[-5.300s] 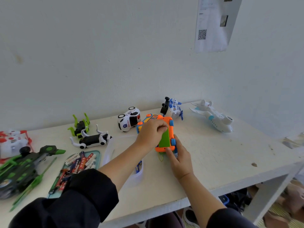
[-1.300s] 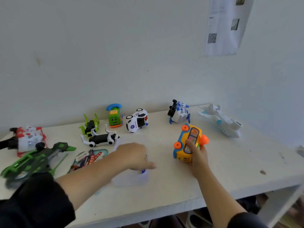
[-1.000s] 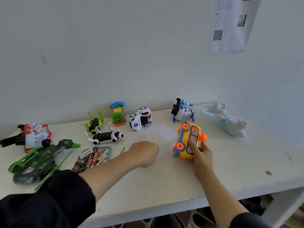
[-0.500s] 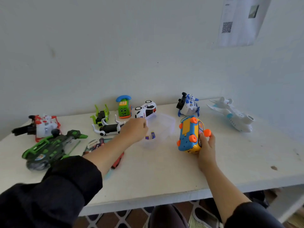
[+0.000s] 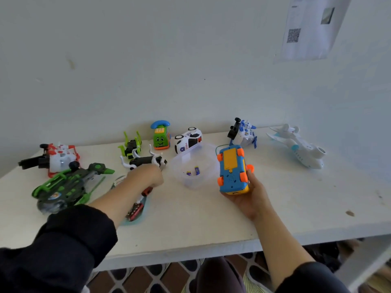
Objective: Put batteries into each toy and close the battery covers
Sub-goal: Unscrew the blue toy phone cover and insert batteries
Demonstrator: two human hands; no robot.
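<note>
Left hand [image 5: 146,176] covers most of the battery tray [image 5: 135,210]; its grip cannot be determined. Right hand [image 5: 247,195] cups the upturned bus toy [image 5: 232,169], centre. Clear tub [image 5: 193,166] holds two batteries [image 5: 193,171].

Your widest bare stretch of table [image 5: 296,210] lies front right, ahead of the white plane [image 5: 300,150]. The clear tub [image 5: 193,166] sits just left of the blue bus [image 5: 232,169], leaving a narrow gap. The green helicopter [image 5: 67,185] and battery tray [image 5: 135,208] crowd the left.
</note>
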